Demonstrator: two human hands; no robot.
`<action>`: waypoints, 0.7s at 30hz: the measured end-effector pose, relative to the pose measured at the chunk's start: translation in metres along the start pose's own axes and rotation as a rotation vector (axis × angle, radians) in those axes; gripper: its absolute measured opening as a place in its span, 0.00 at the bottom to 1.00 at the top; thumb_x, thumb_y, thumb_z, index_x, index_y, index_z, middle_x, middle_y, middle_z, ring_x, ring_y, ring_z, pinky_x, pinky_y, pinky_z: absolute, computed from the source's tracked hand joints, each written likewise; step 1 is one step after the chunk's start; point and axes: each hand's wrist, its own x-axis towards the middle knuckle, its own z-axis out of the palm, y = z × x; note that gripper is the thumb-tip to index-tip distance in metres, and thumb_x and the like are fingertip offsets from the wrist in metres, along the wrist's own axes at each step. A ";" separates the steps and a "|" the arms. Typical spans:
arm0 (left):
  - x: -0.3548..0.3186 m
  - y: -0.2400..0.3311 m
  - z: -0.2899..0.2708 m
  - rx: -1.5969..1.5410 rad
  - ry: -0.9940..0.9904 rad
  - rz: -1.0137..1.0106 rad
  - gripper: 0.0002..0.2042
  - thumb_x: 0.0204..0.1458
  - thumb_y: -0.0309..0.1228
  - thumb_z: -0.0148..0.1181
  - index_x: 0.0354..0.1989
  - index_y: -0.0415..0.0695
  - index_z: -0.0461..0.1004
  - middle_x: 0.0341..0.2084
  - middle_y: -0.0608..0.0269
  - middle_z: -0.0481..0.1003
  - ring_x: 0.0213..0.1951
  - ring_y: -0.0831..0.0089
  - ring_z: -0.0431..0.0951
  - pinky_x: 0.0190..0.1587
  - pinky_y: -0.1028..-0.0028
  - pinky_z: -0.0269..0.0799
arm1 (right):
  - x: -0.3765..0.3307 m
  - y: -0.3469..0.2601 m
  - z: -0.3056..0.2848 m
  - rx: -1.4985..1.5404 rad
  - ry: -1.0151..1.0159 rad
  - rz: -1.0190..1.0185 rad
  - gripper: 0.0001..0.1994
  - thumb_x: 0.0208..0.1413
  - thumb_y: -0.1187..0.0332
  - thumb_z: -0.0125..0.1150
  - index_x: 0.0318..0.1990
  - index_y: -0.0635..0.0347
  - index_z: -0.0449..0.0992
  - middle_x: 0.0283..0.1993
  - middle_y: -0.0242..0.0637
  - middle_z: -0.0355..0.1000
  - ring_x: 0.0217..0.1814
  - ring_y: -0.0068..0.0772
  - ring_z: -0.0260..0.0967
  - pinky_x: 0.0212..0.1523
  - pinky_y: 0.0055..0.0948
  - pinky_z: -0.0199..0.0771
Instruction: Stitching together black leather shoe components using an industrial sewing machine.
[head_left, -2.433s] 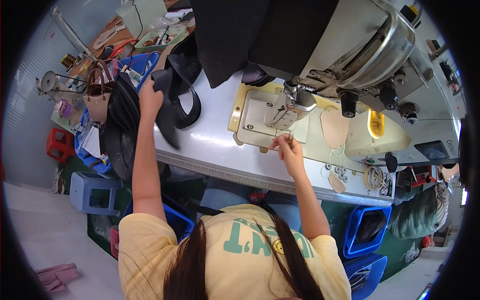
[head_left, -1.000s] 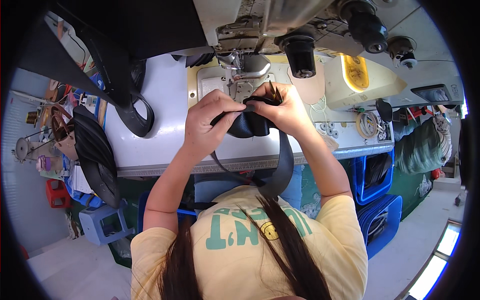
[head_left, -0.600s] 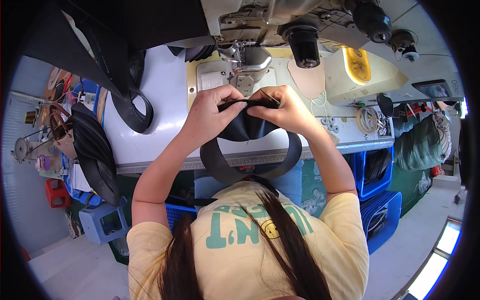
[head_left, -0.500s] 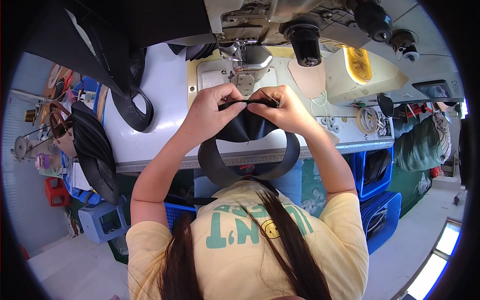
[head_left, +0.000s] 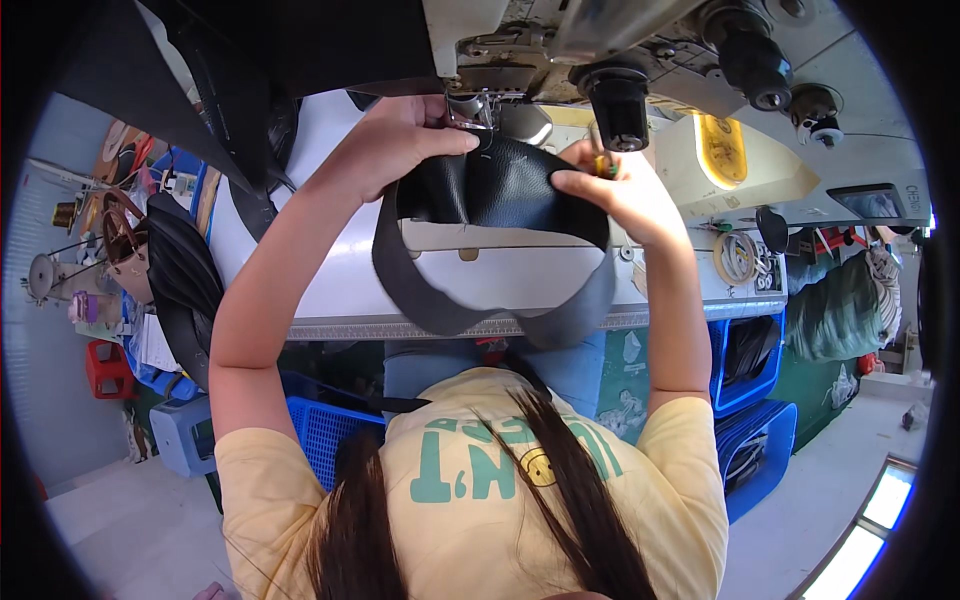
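Left hand (head_left: 395, 140) grips the black leather piece (head_left: 500, 185) at its left edge, below the sewing machine (head_left: 560, 50). Right hand (head_left: 615, 190) pinches its right edge. Blue crates (head_left: 750, 360), right of the machine, hold dark material.

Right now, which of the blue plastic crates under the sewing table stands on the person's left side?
The mesh-sided blue crate below the left elbow; the other two, solid-walled, stack at the right.

black leather piece (head_left: 500, 185) and grey strap (head_left: 470, 310) — beside them a white table (head_left: 520, 280), below it blue crates (head_left: 750, 380) — yellow shirt (head_left: 480, 510).
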 end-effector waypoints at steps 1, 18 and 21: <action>0.001 0.004 0.001 -0.035 0.023 -0.011 0.11 0.38 0.30 0.61 0.30 0.38 0.74 0.27 0.63 0.73 0.34 0.77 0.70 0.41 0.79 0.61 | -0.001 0.001 -0.005 0.066 0.014 0.034 0.10 0.39 0.66 0.65 0.26 0.60 0.71 0.21 0.23 0.63 0.25 0.16 0.57 0.29 0.15 0.57; 0.006 0.009 0.000 -0.054 0.038 -0.131 0.12 0.39 0.28 0.60 0.34 0.40 0.75 0.30 0.65 0.74 0.35 0.78 0.70 0.44 0.79 0.60 | 0.014 0.005 -0.005 0.111 0.195 -0.117 0.09 0.41 0.65 0.62 0.26 0.63 0.74 0.20 0.25 0.67 0.24 0.15 0.59 0.27 0.17 0.58; 0.005 0.013 0.002 -0.047 0.045 -0.161 0.11 0.39 0.27 0.59 0.34 0.40 0.75 0.30 0.65 0.74 0.35 0.77 0.70 0.43 0.79 0.60 | 0.014 -0.001 -0.006 0.128 0.201 -0.128 0.09 0.42 0.65 0.61 0.25 0.63 0.74 0.20 0.25 0.66 0.23 0.15 0.59 0.27 0.17 0.57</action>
